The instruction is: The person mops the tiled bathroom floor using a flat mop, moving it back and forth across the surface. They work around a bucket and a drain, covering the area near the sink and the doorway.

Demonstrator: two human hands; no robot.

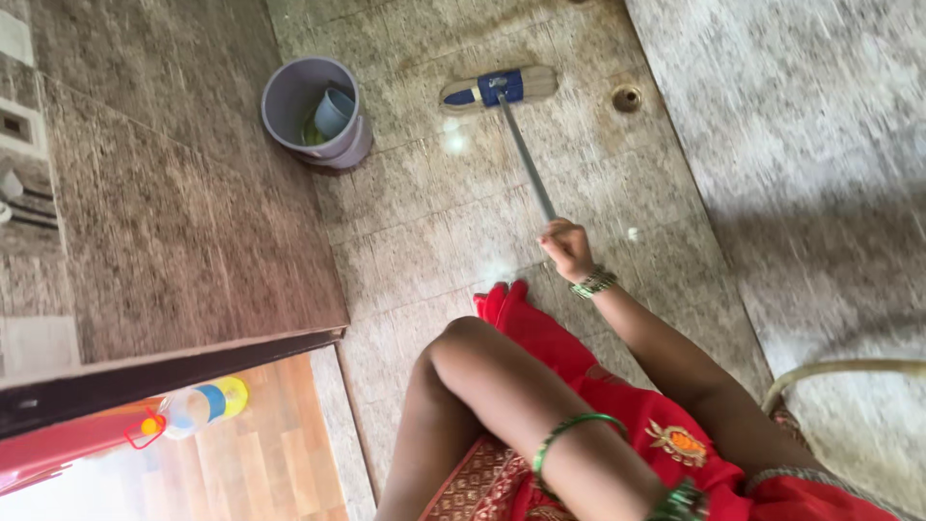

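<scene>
My right hand is closed around the thin grey handle of a flat mop, with green bangles on the wrist. The mop's pale head with its blue bracket lies flat on the speckled stone floor, far from me. My left arm is bent in the foreground, elbow up, a green bangle on the forearm. Its hand is hidden at the bottom edge by my red embroidered garment.
A grey bucket with a small mug inside stands left of the mop head. A round floor drain sits to the mop's right. A dark granite slab fills the left; below it lies a plastic bottle. A pale hose curves at right.
</scene>
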